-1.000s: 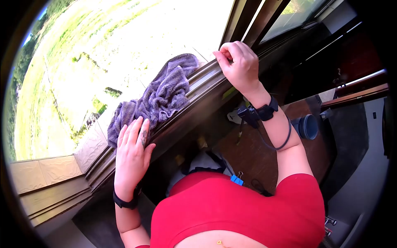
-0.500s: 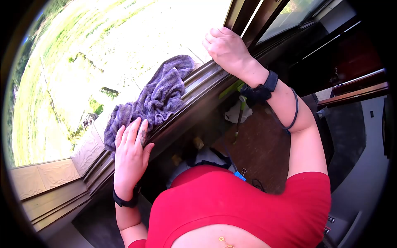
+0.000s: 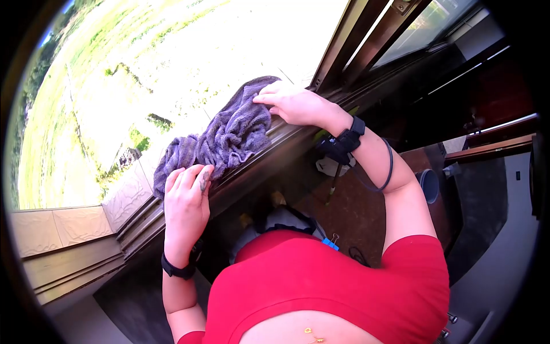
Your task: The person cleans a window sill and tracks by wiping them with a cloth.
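A crumpled purple-grey cloth (image 3: 232, 129) lies along the outer side of the brown window track (image 3: 281, 136). At its near left end, my left hand (image 3: 188, 198) rests with bent fingertips on the fabric, the fingers curled and close together. My right hand (image 3: 295, 104) reaches the far right end of the cloth, its fingertips touching the fabric and the fingers slightly apart. Both wrists carry black bands, and a small dark device with a cable sits on the right one.
Brown window frame posts (image 3: 344, 49) rise at the upper right. Pale relief tiles (image 3: 83, 228) line the sill at the left. Below the window, a blue bucket (image 3: 428, 186) and a green-and-black stick (image 3: 333, 186) are on the brown floor.
My right hand has come down and left from beside the window frame onto the cloth's far end, turning from a closed shape to extended fingers. My left hand's fingers have curled more.
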Available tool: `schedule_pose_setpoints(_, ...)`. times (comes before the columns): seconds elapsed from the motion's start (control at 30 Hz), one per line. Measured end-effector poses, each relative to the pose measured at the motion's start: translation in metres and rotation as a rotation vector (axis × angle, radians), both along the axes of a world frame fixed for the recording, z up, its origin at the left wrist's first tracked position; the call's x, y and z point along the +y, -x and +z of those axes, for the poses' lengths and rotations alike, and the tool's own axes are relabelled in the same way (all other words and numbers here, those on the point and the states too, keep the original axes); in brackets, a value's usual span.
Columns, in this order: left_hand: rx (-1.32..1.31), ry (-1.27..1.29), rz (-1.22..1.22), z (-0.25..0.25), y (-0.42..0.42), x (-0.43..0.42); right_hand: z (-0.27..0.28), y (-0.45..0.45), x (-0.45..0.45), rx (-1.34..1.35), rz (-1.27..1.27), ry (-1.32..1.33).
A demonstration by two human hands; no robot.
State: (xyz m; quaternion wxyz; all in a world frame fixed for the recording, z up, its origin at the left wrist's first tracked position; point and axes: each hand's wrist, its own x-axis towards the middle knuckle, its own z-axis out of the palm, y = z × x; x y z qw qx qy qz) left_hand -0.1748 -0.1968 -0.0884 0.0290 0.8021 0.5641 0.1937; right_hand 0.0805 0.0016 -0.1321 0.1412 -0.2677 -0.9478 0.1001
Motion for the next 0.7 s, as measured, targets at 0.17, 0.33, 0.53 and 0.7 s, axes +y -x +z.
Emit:
schedule_pose_setpoints(0.17,-0.149,-0.043,0.032,-0.003,0.001,0.002,-0.003,0.015,-0.001,0.093,-0.029,0.2)
schedule_pose_setpoints(0.33,-0.249,-0.032,0.074,-0.001,0.001,-0.001,0.025,-0.003,-0.029,0.361,-0.095,0.094)
schedule_pose_setpoints(0.53,-0.261,-0.05,0.014,0.007,-0.009,0.0,0.046,-0.08,-0.05,0.229,-0.154,0.166)
schedule_pose_setpoints(0.7,-0.222,-0.027,-0.06,0.013,-0.023,0.007,0.056,-0.106,-0.047,0.06,-0.082,-0.101)
